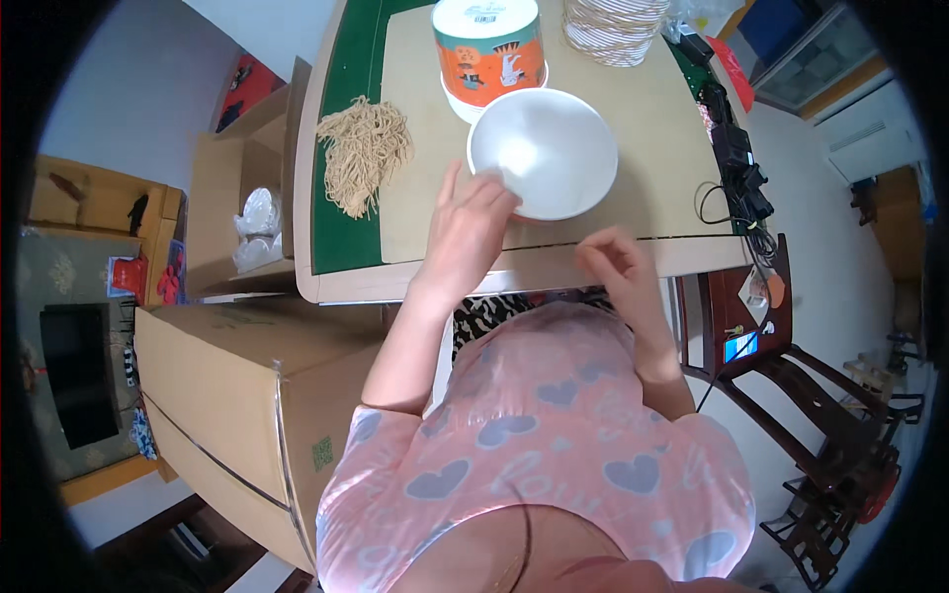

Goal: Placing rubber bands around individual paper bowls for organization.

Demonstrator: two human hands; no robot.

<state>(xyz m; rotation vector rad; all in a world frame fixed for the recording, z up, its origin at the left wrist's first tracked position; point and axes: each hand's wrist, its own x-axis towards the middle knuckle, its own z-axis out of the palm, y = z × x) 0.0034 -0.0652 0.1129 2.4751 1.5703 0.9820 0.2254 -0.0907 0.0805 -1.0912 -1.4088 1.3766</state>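
A round white paper bucket [554, 148] stands with its open mouth up near the front edge of the table. My left hand [471, 225] is at its near left side, the fingers bent against the rim and slightly smeared. Just right of the bucket, my right hand [620, 259] hovers over the table edge, apart from it. Its fingers are curled in a pinch, and whatever lies between them is hidden. Behind the bucket is an orange and green printed bucket [491, 69] with a white end up. A bundle of beige cords [363, 153] lies to the left.
A stack of striped rims or cords [615, 30] stands at the far right. Black power adapters and cables [736, 158] line the table's right edge. An open carton [222, 168] and a large closed carton [237, 395] stand left; a wooden chair [761, 326] holds a lit phone.
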